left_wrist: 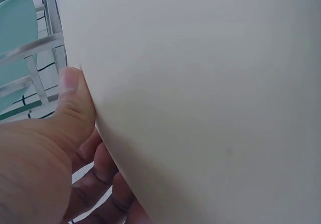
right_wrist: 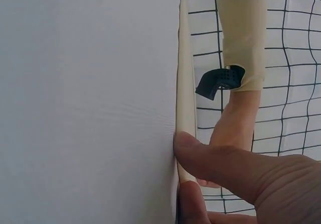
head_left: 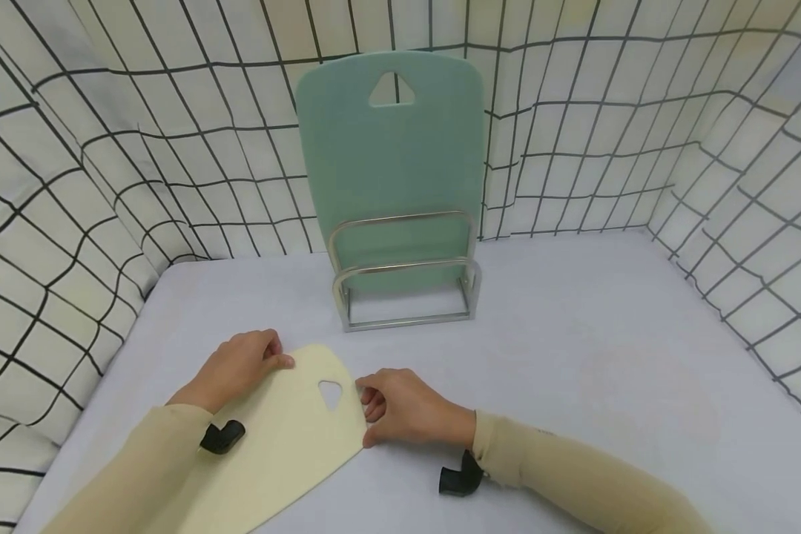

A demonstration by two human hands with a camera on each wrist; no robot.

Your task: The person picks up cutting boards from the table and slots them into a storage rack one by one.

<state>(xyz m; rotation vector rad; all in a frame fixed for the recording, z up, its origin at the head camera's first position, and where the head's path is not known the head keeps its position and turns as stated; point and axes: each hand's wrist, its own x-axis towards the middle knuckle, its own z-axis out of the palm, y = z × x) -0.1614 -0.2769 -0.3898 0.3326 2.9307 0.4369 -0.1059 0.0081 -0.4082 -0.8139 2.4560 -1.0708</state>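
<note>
A cream cutting board [head_left: 300, 437] with a small cut-out near its far end lies low over the white table at the front left. My left hand [head_left: 240, 363] grips its far left edge; in the left wrist view the thumb [left_wrist: 72, 96] runs along the rim and the other fingers curl behind the board. From the right, my right hand [head_left: 407, 408] holds the edge beside the cut-out with thumb and fingers. The right wrist view shows the board's thin edge [right_wrist: 186, 83] nearly side-on, the thumb pressed against it.
Behind the hands, a metal wire rack [head_left: 407, 324] holds an upright green cutting board [head_left: 394, 163]. White cloth walls with a dark grid [head_left: 587, 126] enclose the table [head_left: 594, 356] at the back and sides. Black wrist mounts [head_left: 463, 475] jut from both sleeves.
</note>
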